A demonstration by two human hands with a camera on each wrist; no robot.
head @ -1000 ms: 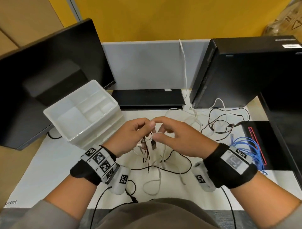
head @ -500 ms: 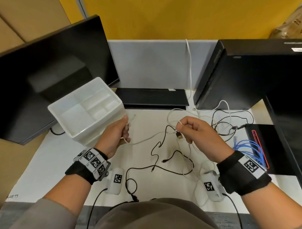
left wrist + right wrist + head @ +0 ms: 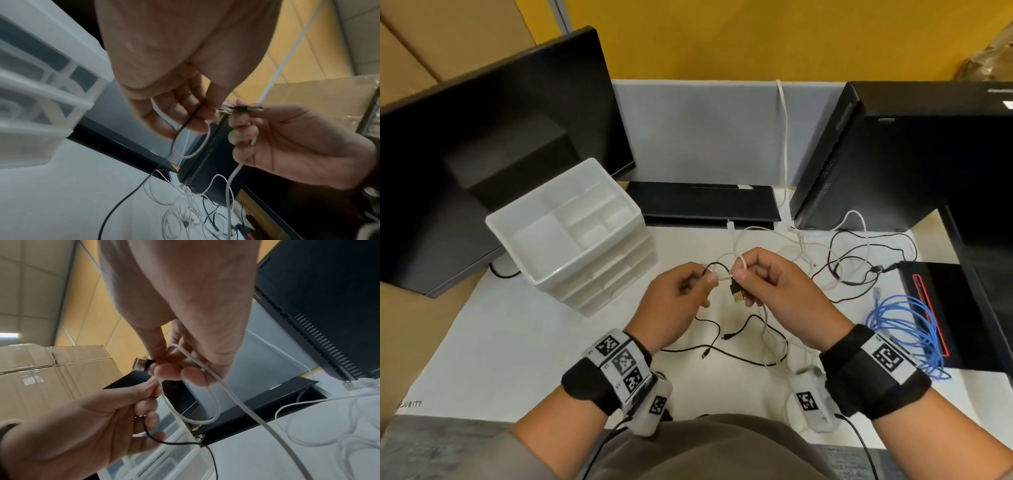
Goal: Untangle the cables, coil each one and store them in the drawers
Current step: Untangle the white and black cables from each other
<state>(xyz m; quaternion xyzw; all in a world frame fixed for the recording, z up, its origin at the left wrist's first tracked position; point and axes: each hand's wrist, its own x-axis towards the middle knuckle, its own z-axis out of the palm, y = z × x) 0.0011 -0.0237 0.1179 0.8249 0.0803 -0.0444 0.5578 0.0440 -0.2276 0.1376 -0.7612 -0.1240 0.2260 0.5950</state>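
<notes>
Both hands have come back together since half a second ago, meeting above the table [image 3: 482, 342]. Left hand [image 3: 674, 305] pinches a black cable [image 3: 180, 129] and white cable [image 3: 203, 142] between thumb and fingers; right hand [image 3: 774, 291] pinches the black plug [image 3: 737, 293], white cable running through its curled fingers. Behind, the white drawers [image 3: 571, 240] show bare top compartments. A blue cable [image 3: 907, 325] lies coiled far right.
</notes>
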